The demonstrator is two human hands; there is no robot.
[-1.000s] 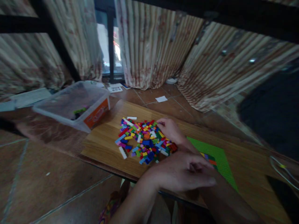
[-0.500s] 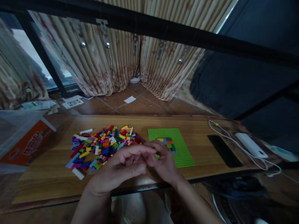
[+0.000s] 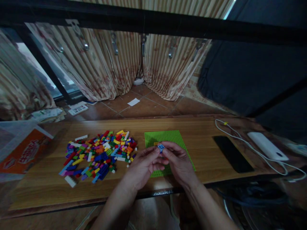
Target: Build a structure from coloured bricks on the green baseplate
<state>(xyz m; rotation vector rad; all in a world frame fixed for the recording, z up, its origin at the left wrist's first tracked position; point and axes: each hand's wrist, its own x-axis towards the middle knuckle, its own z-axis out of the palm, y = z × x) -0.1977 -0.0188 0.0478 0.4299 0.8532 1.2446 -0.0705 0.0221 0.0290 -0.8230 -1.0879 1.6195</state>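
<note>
Holding a small blue brick (image 3: 161, 147) between 2 hands calls, in the head view, for a light pinch at its edges, so that its studs and underside stay uncovered and its facing can be read before it is turned. The brick sits above the far part of the green studded baseplate (image 3: 173, 135), which lies on the wooden counter (image 3: 203, 135) to the right of a heap of loose bricks (image 3: 103, 155). As a judgement, so small a brick could slip or spin if squeezed at a corner; steadying it with 1 hand while the other adjusts it should give better control, and keeping the wrists high should spare the pieces below from a knock. As for pose, the forearms come in from the lower edge and converge. The fingers of the left hand (image 3: 144, 163) grasp the brick from its left with thumb and index, the others curled loosely underneath. The fingers of the right hand (image 3: 177, 161) grasp it from the right, thumb nearest, back of the hand turned outward. What exactly touches its underside is hidden.
</note>
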